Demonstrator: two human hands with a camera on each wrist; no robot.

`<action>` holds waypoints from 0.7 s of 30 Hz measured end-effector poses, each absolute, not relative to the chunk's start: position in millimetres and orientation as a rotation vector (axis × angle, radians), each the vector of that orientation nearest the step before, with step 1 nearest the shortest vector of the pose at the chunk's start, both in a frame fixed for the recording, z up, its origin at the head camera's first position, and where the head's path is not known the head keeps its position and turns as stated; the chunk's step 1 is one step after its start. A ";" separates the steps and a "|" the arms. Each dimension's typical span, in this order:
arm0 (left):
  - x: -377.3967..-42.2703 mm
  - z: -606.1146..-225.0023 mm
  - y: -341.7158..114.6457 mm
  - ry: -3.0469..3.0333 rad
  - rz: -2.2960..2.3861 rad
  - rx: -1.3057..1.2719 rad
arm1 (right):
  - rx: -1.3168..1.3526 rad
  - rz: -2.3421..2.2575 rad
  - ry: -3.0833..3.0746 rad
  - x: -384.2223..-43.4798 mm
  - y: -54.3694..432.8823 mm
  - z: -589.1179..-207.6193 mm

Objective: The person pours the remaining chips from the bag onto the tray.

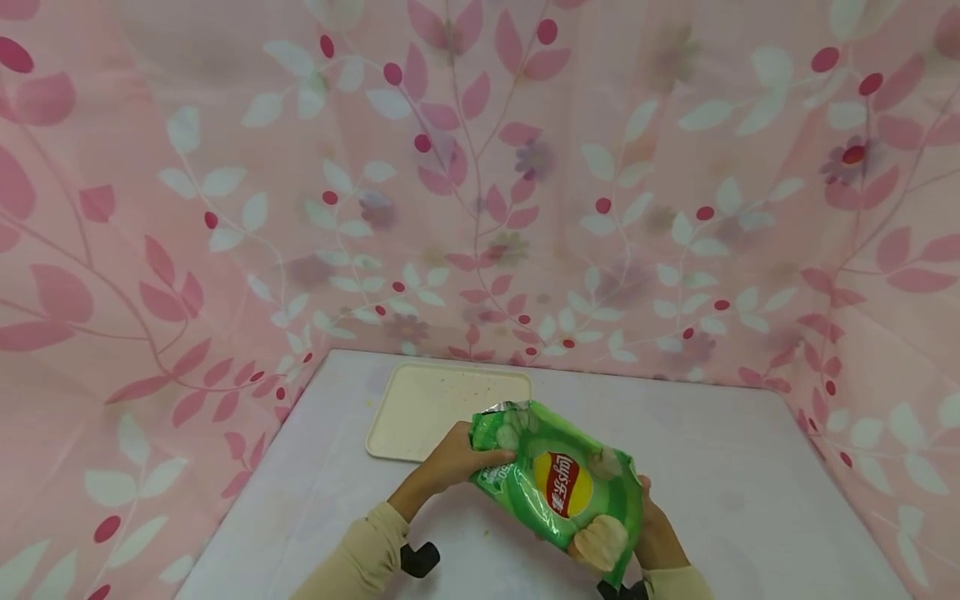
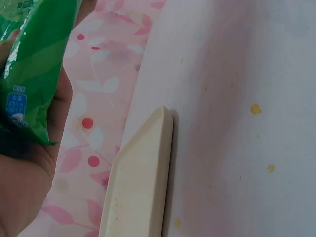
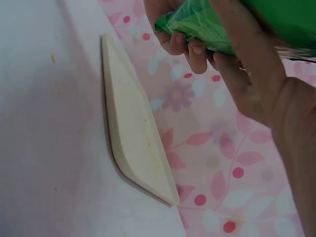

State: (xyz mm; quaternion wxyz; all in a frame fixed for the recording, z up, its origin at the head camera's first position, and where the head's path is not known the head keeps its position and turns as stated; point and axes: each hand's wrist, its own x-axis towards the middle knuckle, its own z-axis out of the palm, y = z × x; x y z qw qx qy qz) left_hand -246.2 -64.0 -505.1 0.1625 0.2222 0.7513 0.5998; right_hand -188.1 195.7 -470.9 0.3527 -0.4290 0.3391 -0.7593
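Observation:
A green bag of potato chips (image 1: 525,492), with a red and yellow logo, is held tilted above the table between both hands. My left hand (image 1: 453,458) grips its upper left end, thumb lying across the front. Silvery foil shows along that end; whether it is torn open I cannot tell. At the lower right edge, my right hand (image 1: 654,525) holds the bag from the side and behind, most of its fingers hidden in the head view. In the right wrist view, the right hand (image 3: 256,74) has its fingers around the green wrapper (image 3: 202,22).
Behind the bag lies a cream rectangular tray (image 1: 401,417) with small crumbs on it. Yellow crumbs (image 2: 255,108) are scattered over the white tabletop (image 1: 720,467). Pink floral cloth (image 1: 480,208) walls the table at the back and sides.

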 end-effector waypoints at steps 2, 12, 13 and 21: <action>-245.9 -505.2 -63.0 2.144 1.707 0.638 | -1.140 -1.946 1.049 -188.6 197.5 -479.3; -242.8 -506.2 -57.6 2.367 1.694 0.845 | -0.822 -1.944 1.532 -175.5 204.8 -517.3; -242.4 -505.6 -58.1 2.369 1.693 0.851 | -0.757 -1.937 1.569 -175.3 203.0 -518.6; -238.3 -504.0 -65.7 2.215 1.685 0.802 | -0.666 -1.872 1.669 -172.8 191.9 -524.7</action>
